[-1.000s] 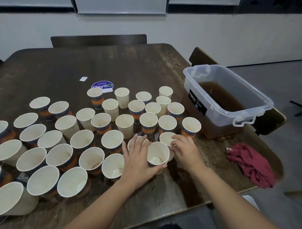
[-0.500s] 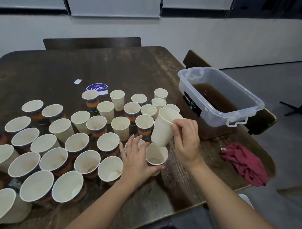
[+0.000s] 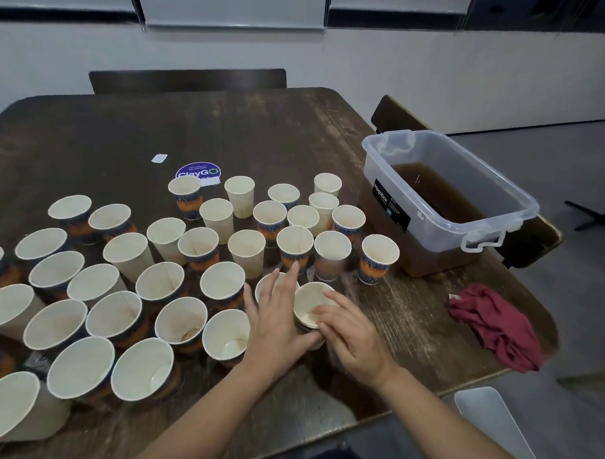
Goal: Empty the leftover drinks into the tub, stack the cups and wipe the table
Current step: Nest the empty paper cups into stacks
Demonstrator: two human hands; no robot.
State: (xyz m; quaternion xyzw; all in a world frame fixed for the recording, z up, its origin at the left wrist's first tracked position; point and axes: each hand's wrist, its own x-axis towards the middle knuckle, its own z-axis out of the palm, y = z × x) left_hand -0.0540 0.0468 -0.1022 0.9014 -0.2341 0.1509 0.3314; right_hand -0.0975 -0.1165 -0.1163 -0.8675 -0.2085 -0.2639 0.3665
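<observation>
The nested cup (image 3: pixel 309 304) stands on the counter (image 3: pixel 256 128) between both hands. The left hand (image 3: pixel 277 319) cups its side, thumb curled beneath; the right hand (image 3: pixel 353 337), fingers relaxed, rests fingertips on its rim. The tub (image 3: pixel 447 203) sits beyond the right hand, the red cloth (image 3: pixel 493 329) to its right.

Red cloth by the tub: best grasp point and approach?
Pinch a raised fold near the middle of the cloth, coming straight down from above. It lies crumpled in ridges near the right edge of the table, apart from the tub and cups, so a top pinch probably catches fabric where a side approach would only push it.
</observation>
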